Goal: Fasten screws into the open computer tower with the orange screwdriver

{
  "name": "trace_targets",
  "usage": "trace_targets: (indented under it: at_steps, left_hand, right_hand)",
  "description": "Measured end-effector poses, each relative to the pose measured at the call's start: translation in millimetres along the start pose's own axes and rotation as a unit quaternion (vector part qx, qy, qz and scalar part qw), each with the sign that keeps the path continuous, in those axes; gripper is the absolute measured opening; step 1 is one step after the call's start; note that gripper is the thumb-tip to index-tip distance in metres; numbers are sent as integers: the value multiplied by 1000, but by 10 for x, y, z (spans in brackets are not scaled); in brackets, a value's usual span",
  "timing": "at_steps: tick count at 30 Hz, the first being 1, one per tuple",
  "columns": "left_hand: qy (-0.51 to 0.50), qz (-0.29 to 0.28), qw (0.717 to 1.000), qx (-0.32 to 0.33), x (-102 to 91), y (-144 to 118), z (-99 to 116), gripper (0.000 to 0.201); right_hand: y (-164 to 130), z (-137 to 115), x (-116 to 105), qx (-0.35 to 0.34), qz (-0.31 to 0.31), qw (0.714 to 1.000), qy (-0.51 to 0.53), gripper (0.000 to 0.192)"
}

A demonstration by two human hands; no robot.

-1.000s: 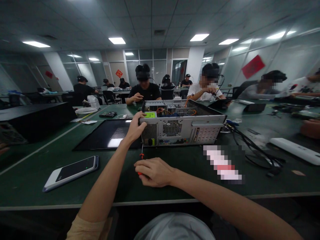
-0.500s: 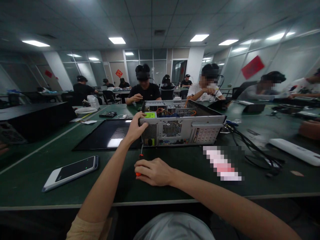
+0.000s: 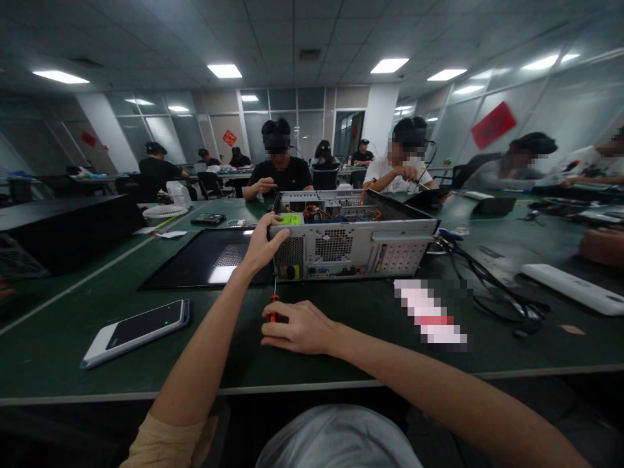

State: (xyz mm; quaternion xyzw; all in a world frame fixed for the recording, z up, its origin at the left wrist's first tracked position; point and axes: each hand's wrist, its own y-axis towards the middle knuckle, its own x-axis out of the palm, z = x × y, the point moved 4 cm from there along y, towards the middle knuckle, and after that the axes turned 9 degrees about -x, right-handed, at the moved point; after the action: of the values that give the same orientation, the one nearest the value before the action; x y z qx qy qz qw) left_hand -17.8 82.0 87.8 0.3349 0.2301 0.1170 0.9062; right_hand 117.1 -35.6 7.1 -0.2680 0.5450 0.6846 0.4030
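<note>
Green felt covers the long table [image 3: 73, 338] in a busy workroom where other people sit working opposite you. Your left hand [image 3: 260, 246] grips the near left top corner of the open computer case [image 3: 351, 250], which lies on its side. Your right hand [image 3: 297, 327] is closed around a red-handled screwdriver [image 3: 273, 311]. Over the last second it has tilted up from nearly hidden under your fingers; its shaft now points away from you, tip at the case's rear panel, low on the left. A phone [image 3: 139, 330] lies to your left.
</note>
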Motion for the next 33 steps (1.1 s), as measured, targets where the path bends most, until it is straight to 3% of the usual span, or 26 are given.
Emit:
trace_targets:
  at_steps: [7,18,33]
  left_hand:
    - [4,-3,1000,0,0,-5,6,19]
    - [-2,2,1000,-2,9,7,-15,20]
    - [12,-1,1000,-7,-5,-1,16,20]
  right_hand:
    - [-22,-3,-2,23,17,1000,-5,32]
    - [39,-28,-14,-61,69,996,-13,19]
    - [179,0,76,-114,-52,992,-15,14]
